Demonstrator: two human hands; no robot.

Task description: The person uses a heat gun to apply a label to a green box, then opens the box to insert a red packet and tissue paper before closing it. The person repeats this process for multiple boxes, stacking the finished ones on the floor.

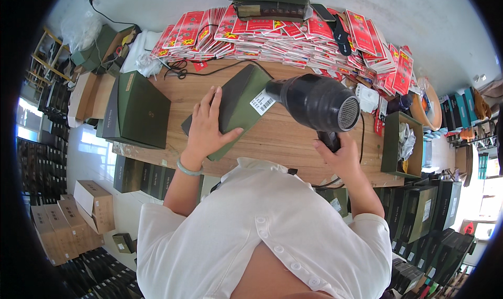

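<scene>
My right hand (pixel 339 153) is wrapped round the handle of a black hair dryer (pixel 309 99). The dryer's nozzle points left, close to a white barcode label (pixel 262 102) on the side of a green shoebox (pixel 245 110). That box lies at a slant on the wooden table (pixel 277 136), its dark grey lid face toward the left. My left hand (pixel 208 122) rests on the box with fingers spread and thumb stretched over the green side. A pale bangle (pixel 189 168) circles my left wrist.
Red printed packets (pixel 262 37) are heaped along the table's back, with dark insoles (pixel 341 36) on top. A green box (pixel 140 110) stands at the left, an open green box (pixel 402 144) at the right. A black cord (pixel 209 69) crosses the back. Cartons (pixel 68 225) stand on the floor.
</scene>
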